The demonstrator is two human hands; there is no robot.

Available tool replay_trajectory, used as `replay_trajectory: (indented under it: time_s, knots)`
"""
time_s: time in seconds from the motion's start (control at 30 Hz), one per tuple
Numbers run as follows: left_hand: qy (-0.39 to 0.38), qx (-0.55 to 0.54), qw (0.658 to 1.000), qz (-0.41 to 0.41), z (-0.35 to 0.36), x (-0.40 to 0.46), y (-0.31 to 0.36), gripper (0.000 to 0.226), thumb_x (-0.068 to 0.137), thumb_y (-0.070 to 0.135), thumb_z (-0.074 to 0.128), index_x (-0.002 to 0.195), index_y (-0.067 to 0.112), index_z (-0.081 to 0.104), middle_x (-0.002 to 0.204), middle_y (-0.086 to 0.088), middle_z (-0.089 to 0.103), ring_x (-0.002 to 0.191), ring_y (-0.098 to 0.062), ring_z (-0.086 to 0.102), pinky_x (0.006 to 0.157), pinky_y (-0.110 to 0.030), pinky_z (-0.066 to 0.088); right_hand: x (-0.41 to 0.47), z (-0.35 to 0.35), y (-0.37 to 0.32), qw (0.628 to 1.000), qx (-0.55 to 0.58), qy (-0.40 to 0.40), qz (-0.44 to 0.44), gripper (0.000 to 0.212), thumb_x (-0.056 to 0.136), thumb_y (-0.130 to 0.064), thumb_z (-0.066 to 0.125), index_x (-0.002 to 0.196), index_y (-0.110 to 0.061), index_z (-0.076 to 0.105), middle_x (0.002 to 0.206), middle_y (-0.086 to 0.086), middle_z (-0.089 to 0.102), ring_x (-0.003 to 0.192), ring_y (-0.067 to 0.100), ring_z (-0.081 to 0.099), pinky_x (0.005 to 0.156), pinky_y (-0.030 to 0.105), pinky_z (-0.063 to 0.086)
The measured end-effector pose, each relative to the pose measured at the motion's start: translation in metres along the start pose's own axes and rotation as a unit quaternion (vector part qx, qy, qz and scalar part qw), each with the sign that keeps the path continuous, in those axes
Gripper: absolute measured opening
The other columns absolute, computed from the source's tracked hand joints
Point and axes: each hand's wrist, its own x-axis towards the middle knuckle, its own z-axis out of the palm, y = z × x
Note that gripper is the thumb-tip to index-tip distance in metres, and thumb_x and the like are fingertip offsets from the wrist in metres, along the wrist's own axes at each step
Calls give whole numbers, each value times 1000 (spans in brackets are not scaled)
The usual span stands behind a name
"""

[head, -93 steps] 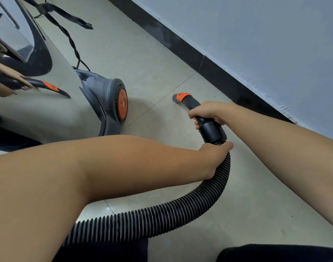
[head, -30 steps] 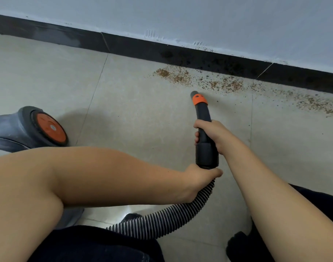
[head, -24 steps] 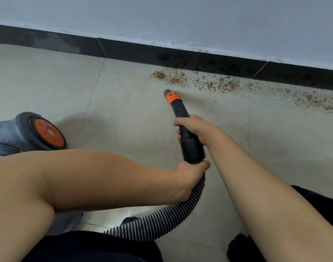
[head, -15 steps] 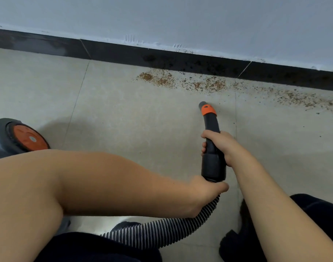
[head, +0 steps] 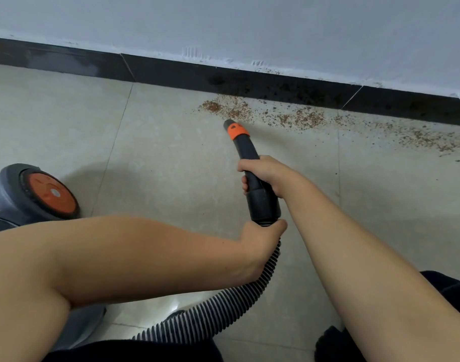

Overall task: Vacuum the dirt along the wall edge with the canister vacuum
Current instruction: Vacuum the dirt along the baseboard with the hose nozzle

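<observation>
Right grip: right hand [head: 265, 176] clenched around black nozzle tube [head: 246, 150], frame centre.
Left grip: left hand [head: 260, 240] grasping ribbed hose [head: 223, 307] just below the cuff.
Nozzle tip: orange collar [head: 236, 131] at edge of dirt [head: 297, 118].
Dirt: strewn along black baseboard [head: 171, 74], upper right.
Canister: wheel [head: 49, 194], left edge.

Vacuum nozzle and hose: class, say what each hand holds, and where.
The right hand grips the black nozzle mid-tube; the left hand grips the ribbed hose just below the cuff.
</observation>
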Motion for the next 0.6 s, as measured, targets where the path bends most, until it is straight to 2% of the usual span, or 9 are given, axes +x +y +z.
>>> replay_trajectory:
  time_s: [0.1, 0.27, 0.43, 0.5, 0.6]
  knots:
    - [-16, 14, 1000, -10, 1, 2, -1, 15, 85, 20, 63, 93, 11, 53, 68, -6, 50, 57, -19, 50, 61, -31, 46, 0, -9, 6, 999, 20, 26, -2, 14, 83, -7, 59, 90, -7, 48, 52, 6, 57, 43, 19, 55, 51, 28, 51]
    - [-77, 65, 994, -33, 16, 0, -5, 13, 84, 20, 64, 86, 14, 53, 67, -4, 51, 54, -18, 49, 55, -26, 43, -13, -43, 28, 992, 75, 99, 14, 14, 83, -9, 61, 90, -7, 49, 51, 6, 57, 42, 19, 55, 51, 30, 53]
    - [-87, 74, 993, -18, 14, 6, 6, 14, 85, 20, 65, 89, 13, 53, 68, -4, 51, 53, -16, 48, 52, -24, 43, -10, -49, 22, 982, 95, 161, 9, 10, 83, -8, 59, 88, -7, 50, 52, 7, 56, 40, 19, 54, 55, 31, 52]
    - [-71, 59, 996, -6, 10, 8, 11, 14, 86, 20, 64, 88, 12, 53, 68, -5, 52, 53, -17, 49, 52, -24, 44, -4, -41, 11, 984, 76, 161, 4, 9, 83, -7, 59, 88, -5, 51, 56, 8, 55, 40, 19, 54, 54, 30, 52]
    - [-25, 55, 998, 22, 7, 12, 12, 20, 90, 26, 64, 81, 12, 52, 69, -7, 54, 53, -17, 51, 53, -25, 44, 4, -21, -6, 994, 5, 110, 2, 11, 83, -8, 60, 90, -4, 52, 58, 8, 56, 41, 19, 55, 52, 29, 52]
